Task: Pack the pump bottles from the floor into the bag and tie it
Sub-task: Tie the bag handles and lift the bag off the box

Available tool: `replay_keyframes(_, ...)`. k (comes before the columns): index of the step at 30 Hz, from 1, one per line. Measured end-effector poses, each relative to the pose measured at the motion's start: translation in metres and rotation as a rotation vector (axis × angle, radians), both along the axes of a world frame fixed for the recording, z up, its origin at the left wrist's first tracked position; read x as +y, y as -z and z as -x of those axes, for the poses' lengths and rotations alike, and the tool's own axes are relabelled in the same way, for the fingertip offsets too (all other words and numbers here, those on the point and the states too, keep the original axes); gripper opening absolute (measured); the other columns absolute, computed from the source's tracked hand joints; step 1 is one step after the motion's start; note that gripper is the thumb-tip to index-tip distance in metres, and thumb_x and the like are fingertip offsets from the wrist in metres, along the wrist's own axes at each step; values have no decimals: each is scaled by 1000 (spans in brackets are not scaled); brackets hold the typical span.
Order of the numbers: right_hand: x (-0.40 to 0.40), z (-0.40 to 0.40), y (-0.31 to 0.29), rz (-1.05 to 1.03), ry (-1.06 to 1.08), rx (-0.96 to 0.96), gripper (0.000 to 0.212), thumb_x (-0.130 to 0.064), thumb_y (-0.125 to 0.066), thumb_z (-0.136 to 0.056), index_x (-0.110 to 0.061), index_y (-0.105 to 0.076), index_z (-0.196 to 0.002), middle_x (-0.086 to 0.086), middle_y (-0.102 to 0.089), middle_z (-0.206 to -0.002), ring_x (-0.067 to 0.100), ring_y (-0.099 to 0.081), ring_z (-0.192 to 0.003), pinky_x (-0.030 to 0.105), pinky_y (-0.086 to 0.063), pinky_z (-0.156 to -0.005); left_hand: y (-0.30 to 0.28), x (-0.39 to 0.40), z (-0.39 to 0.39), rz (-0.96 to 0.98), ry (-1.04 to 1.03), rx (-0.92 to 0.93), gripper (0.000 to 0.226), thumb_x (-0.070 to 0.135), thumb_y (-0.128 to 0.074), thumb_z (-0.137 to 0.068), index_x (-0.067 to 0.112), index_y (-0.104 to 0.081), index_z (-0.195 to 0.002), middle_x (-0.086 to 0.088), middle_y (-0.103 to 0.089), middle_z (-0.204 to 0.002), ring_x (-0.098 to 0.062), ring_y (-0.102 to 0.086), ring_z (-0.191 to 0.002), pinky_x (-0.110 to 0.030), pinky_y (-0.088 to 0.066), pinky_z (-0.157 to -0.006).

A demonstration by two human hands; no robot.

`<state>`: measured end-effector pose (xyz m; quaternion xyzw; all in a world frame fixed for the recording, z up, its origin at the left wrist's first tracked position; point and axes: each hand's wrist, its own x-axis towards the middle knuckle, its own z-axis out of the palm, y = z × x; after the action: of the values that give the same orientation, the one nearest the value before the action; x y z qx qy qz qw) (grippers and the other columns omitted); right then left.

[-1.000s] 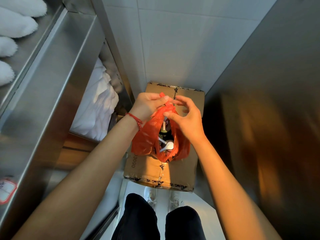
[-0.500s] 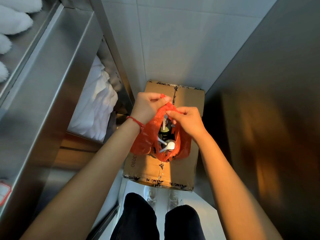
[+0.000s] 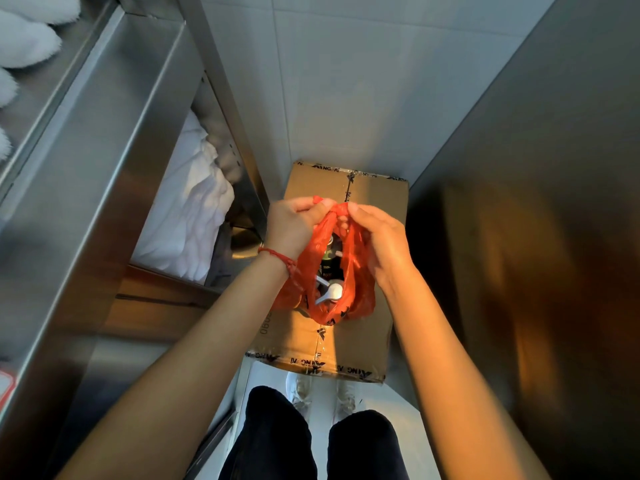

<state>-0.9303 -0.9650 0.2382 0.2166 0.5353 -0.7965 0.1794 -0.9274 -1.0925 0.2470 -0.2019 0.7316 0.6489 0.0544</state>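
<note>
Nearest the camera, the person's dark trousers [image 3: 273,441] and pale shoes [image 3: 301,393] are showing at the bottom, standing on the light floor [image 3: 398,407]. Just beyond the shoes, a taped cardboard box [image 3: 363,341] is sitting on the floor between a steel shelf unit [image 3: 86,202] on the left and a dark metal panel [image 3: 536,237] on the right. An orange plastic bag [image 3: 360,292] is resting on top of the box. Inside it, pump bottles [image 3: 327,263] are standing upright, a white pump head [image 3: 330,294] showing through the open mouth. The left hand [image 3: 294,225], with a red string bracelet [image 3: 277,256] at the wrist, is pinching one gathered end of the bag at the top. The right hand [image 3: 377,237] is closing its fingers on the other end, and the two hands are almost touching above the bottles. White folded cloth [image 3: 194,216] is lying on the shelf's lower level. Farthest back, a white tiled wall [image 3: 346,81] is rising behind the box.
</note>
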Motion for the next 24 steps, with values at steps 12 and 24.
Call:
replay_keyframes(12, 29, -16, 23, 351, 528, -162, 17, -4, -40, -94, -6, -54, -85, 2, -73, -61, 17, -66, -75, 33, -52, -77, 37, -30, -35, 39, -401, -118, 10, 13, -63, -81, 12, -70, -75, -5, -68, -70, -20, -67, -73, -32, -54, -71)
replay_keyframes(24, 37, -30, 15, 137, 461, 14, 21, 1, -44, -91, -7, -57, -76, 3, -71, -64, 16, -70, -63, 30, -55, -77, 26, -36, -48, 42, -340, 38, 9, 12, -62, -82, 15, -70, -78, 3, -69, -67, 1, -66, -65, -9, -49, -57)
